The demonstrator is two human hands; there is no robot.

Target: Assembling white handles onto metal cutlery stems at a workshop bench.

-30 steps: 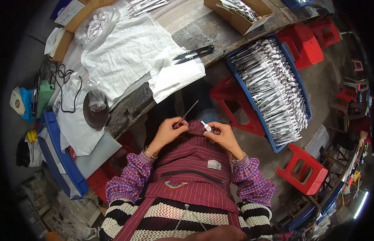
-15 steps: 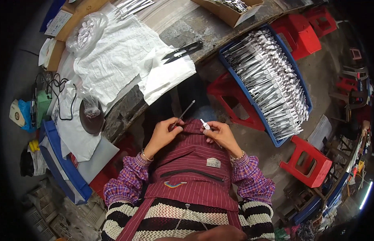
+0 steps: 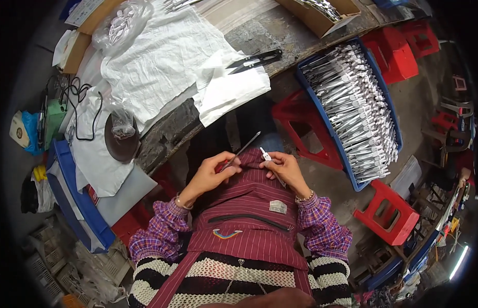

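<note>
- Brought closer since half a second ago: tip of the slim rod (image 3: 247,145), now near the white piece (image 3: 265,155) but apart from it.
- Held between fingers in the left hand's (image 3: 207,176) grip: slim rod. Pinched in the right hand's (image 3: 290,173) grip, over the striped apron (image 3: 244,195): white piece.
- Probably best to brace both wrists and keep the tips in sight.
- Spread on the worn desk (image 3: 254,31): white cloth (image 3: 146,66), dark snips (image 3: 270,56).
- Rightward: loaded blue crate (image 3: 329,134), red stool (image 3: 407,226).
</note>
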